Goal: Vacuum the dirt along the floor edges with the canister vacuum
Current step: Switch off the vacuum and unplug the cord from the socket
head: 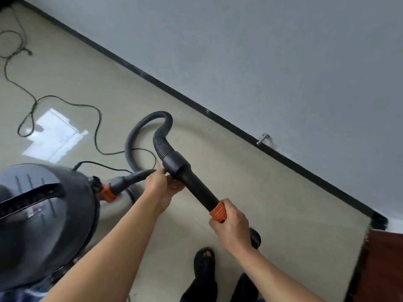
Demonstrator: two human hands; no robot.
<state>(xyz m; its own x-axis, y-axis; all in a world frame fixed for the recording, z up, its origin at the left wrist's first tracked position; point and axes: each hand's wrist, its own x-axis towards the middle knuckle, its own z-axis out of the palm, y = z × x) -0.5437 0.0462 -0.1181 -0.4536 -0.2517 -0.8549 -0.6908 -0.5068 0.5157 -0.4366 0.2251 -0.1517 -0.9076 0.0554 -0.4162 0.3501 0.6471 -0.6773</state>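
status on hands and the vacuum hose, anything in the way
Left hand holds hose cuff, right hand grips tube by orange collar. Tube end raised, not at baseboard. Power cord loose by canister.

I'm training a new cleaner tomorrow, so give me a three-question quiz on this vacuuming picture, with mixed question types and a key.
1. True or false: the right hand grips the tube beside its orange collar.
2. What lies loose on the floor beyond the vacuum? A) power cord B) broom C) bucket
3. Fill in: the left hand holds the tube's upper end, where the ribbed ____ joins it.
Key: 1 true; 2 A; 3 hose.
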